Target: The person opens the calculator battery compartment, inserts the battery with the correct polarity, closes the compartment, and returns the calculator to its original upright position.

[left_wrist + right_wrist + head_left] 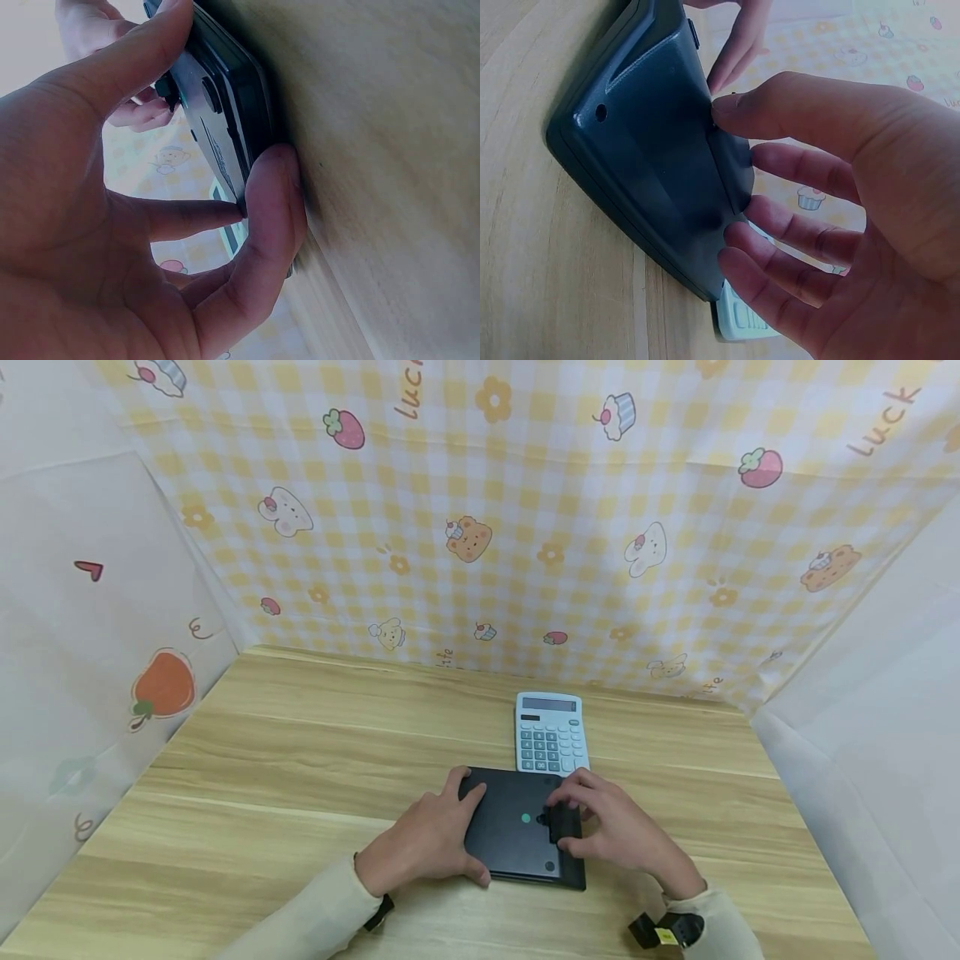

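Note:
A flat black device [502, 827] lies underside up on the table, with small round feet and a green dot sticker. My left hand [431, 839] grips its left end, thumb at the near edge and fingers at the far edge. In the left wrist view, the hand's fingers [274, 202] curl at the side of the device. On the right, my right hand [607, 822] pinches a dark battery cover [564, 823] between thumb and fingertips. The right wrist view shows this cover [733, 169] at the raised part of the device's back.
A light blue calculator [551, 735] lies face up right behind the black device. Wood-grain table [300, 735] extends around them. A checked cloth [495, 527] hangs at the back, with white cloth walls on both sides.

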`<state>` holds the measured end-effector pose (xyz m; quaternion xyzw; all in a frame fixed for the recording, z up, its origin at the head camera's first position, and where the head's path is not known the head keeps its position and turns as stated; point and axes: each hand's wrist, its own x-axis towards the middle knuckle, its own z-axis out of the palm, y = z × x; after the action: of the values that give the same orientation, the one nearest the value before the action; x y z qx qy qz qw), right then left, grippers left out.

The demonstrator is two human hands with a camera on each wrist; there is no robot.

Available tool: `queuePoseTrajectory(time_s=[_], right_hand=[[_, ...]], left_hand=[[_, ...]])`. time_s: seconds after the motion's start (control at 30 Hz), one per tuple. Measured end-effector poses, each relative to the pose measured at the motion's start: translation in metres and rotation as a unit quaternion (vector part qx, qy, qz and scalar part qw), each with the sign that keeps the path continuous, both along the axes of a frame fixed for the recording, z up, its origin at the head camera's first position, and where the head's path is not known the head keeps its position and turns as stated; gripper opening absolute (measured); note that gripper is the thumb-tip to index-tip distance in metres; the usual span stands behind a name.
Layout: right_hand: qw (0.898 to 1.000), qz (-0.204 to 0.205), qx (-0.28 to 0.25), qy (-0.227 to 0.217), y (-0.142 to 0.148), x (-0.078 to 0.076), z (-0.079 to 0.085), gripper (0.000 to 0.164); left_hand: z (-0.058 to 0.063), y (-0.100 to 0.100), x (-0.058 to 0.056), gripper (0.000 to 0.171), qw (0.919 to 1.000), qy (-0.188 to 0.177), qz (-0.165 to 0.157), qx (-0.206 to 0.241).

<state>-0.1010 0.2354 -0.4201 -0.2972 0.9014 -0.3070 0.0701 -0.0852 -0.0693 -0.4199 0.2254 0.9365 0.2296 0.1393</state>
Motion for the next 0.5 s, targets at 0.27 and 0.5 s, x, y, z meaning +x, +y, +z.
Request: queuePoseTrajectory(time_s=[0.27, 0.5], right_hand=[[1.000, -0.007, 0.006, -0.008, -0.0001, -0.0010, -0.0003, 0.043], [1.000, -0.006, 0.006, -0.010, -0.0005, -0.0011, 0.0005, 0.043]], left_hand=[[-0.0004, 0.0000, 0.0000, 0.121, 1.0000, 0.001, -0.001, 0.002], [-0.0009, 0.0000, -0.0003, 0.121, 1.0000, -0.004, 0.002, 0.002]])
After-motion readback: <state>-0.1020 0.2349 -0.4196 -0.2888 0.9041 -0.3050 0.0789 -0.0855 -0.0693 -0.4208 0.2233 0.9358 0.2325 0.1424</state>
